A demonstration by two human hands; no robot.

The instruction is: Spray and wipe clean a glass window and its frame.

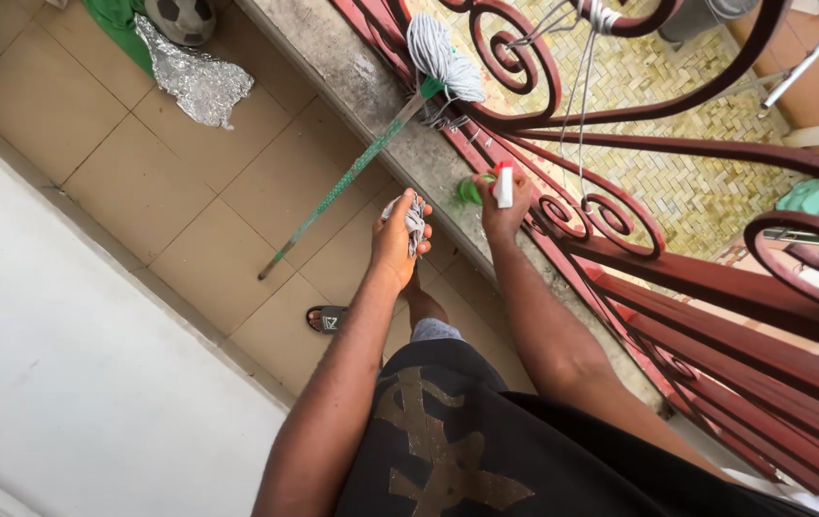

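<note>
Head view, looking down along both arms: the left hand (396, 239) is closed in a loose fist, its grip bunched around a grey cloth (415, 222) whose crumpled end sticks out past the fingers. The right hand (502, 206) has its grip wrapped fully around a green spray bottle (471, 191) with a white and red trigger head (503, 184), held just above the concrete ledge (371, 91). The two hands are near each other, the cloth hanging over the tiled floor (189, 201) beside the ledge's inner edge, the bottle over the ledge itself.

Dark red wrought-iron railing (620, 251) with curled scrolls rises from the ledge's outer edge, and yellowish paving shows far below through it. A mop (443, 53) with a green patterned handle leans against the ledge, its pale string head resting up on the railing side. At the far end of the floor lie a crumpled sheet of foil (197, 78), a football (182, 16) and some green fabric (114, 21). A sandalled foot (327, 318) stands on the beige tiles, next to a white wall (74, 383).
</note>
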